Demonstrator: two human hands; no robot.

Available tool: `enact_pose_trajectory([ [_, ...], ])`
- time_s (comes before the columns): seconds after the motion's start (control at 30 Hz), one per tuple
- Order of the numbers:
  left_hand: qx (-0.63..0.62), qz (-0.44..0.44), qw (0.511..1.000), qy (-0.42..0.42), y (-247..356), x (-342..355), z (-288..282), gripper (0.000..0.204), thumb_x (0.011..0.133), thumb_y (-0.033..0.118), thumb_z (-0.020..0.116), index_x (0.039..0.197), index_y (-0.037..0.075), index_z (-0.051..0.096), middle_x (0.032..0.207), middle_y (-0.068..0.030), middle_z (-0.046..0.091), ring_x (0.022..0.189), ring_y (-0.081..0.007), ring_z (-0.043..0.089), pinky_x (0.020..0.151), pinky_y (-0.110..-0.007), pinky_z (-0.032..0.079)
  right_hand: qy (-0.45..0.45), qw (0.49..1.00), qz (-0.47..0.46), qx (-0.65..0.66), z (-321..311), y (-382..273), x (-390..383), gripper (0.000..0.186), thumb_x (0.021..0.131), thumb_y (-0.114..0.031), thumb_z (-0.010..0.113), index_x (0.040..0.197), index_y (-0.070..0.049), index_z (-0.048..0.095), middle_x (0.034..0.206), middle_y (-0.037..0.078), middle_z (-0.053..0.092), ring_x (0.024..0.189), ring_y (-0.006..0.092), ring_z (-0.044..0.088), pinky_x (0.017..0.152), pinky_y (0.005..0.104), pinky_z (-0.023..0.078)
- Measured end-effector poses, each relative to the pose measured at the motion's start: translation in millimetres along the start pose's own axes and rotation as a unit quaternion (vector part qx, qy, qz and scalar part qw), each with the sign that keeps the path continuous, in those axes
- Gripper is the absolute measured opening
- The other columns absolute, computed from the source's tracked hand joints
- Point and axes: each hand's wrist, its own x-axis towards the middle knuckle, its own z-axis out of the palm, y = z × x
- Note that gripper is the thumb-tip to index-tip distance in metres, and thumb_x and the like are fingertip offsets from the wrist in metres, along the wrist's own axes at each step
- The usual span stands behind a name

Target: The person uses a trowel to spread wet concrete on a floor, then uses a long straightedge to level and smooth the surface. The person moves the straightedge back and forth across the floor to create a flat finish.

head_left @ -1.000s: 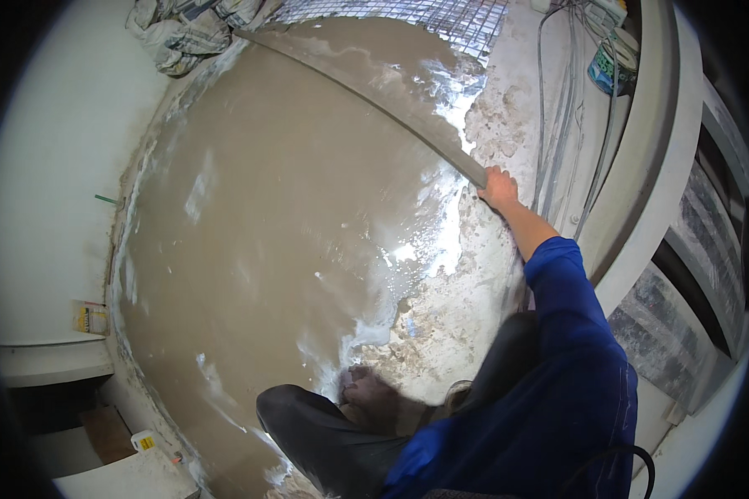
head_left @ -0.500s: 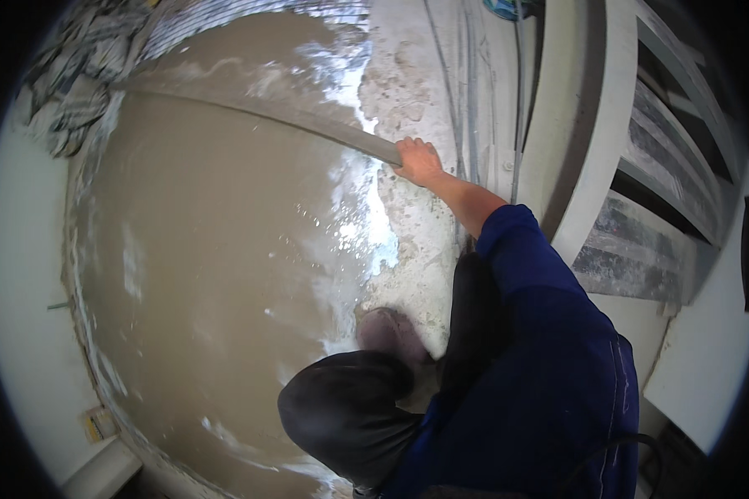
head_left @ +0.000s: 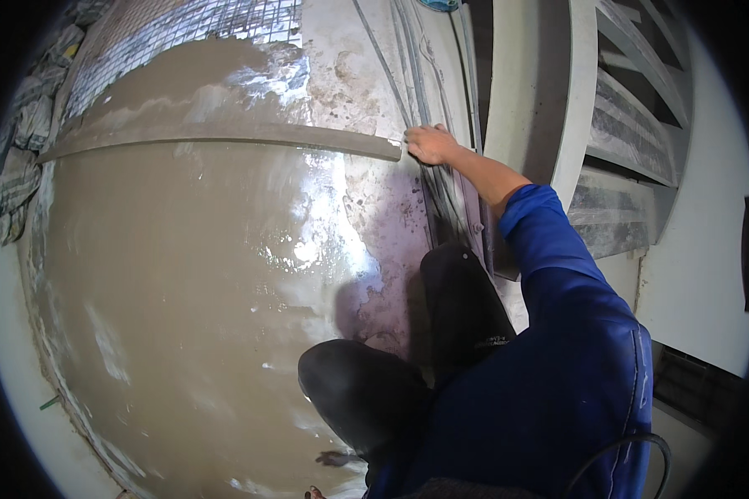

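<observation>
A long straight screed board [head_left: 225,133] lies across the wet grey-brown cement layer [head_left: 175,249], its near-right end on the bare concrete strip. Just past that end is my right hand [head_left: 431,145], off the board, fingers apart and somewhat bent, over a bundle of thin pipes; whether it touches them I cannot tell. At the lower edge, what seem to be fingertips of my left hand [head_left: 314,493] show beside my knee, with a dark hand-like shape on the wet surface above them. The rest of that hand is hidden.
Wire mesh [head_left: 258,18] lies beyond the cement at the far side. Crumpled sacks [head_left: 33,125] are piled at the far left, against the white wall [head_left: 8,333]. Long pipes [head_left: 412,58] run along the right, beside a pale slatted frame [head_left: 578,108]. My knees are bent close by.
My right hand has let go of the board's end and moved slightly right. The board now lies more level across the view, which has shifted. Fingertips have appeared at the lower edge.
</observation>
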Motion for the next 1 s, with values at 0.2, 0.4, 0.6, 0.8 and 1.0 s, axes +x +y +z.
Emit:
enact_pose_trajectory([
  [0.2, -0.046, 0.144, 0.989, 0.007, 24, 47, -72, 0.057, 0.098, 0.039, 0.053, 0.137, -0.002, 0.056, 0.102, -0.0192, 0.063, 0.086, -0.0249, 0.054, 0.074, -0.037, 0.046, 0.089, 0.97, 0.205, 0.096, 10, 18, -4, 0.066, 0.084, -0.03, 0.066, 0.144, -0.012, 0.044, 0.141, 0.023, 0.049, 0.128, 0.0376, 0.051, 0.105, 0.054, 0.042],
  [0.4, -0.175, 0.061, 0.982, 0.036, 146, 154, -188, 0.065, 0.093, 0.036, 0.07, 0.135, -0.011, 0.052, 0.129, -0.0297, 0.061, 0.117, -0.0332, 0.061, 0.102, -0.041, 0.045, 0.061, 0.971, 0.218, 0.083, 13, 0, -6, 0.077, 0.081, -0.03, 0.074, 0.146, -0.014, 0.036, 0.128, 0.024, 0.05, 0.122, 0.042, 0.053, 0.103, 0.0518, 0.044],
  [0.6, -0.069, 0.26, 0.933, 0.24, 320, 141, -320, 0.061, 0.09, 0.035, 0.07, 0.138, 0.0, 0.057, 0.068, -0.0087, 0.051, 0.065, -0.0208, 0.047, 0.065, -0.039, 0.045, 0.111, 0.937, 0.282, 0.172, 35, 0, 22, 0.074, 0.084, -0.015, 0.068, 0.147, -0.015, 0.029, 0.131, 0.025, 0.044, 0.117, 0.0461, 0.056, 0.099, 0.0549, 0.047],
  [0.8, -0.114, 0.273, 0.929, 0.223, 427, 122, -340, 0.063, 0.09, 0.037, 0.07, 0.139, 0.001, 0.056, 0.065, -0.0062, 0.049, 0.06, -0.0171, 0.045, 0.059, -0.035, 0.042, 0.085, 0.935, 0.291, 0.183, 17, 25, 28, 0.075, 0.083, -0.005, 0.061, 0.148, -0.015, 0.026, 0.127, 0.029, 0.045, 0.108, 0.0495, 0.061, 0.092, 0.0583, 0.051],
  [1.0, -0.12, 0.302, 0.919, 0.224, 452, 119, -334, 0.062, 0.089, 0.033, 0.073, 0.141, 0.004, 0.055, 0.061, -0.0032, 0.048, 0.057, -0.0149, 0.043, 0.056, -0.034, 0.041, 0.08, 0.95, 0.27, 0.132, -4, 39, 8, 0.071, 0.082, -0.002, 0.06, 0.145, -0.024, 0.036, 0.126, 0.028, 0.046, 0.107, 0.0486, 0.061, 0.092, 0.0573, 0.051],
])
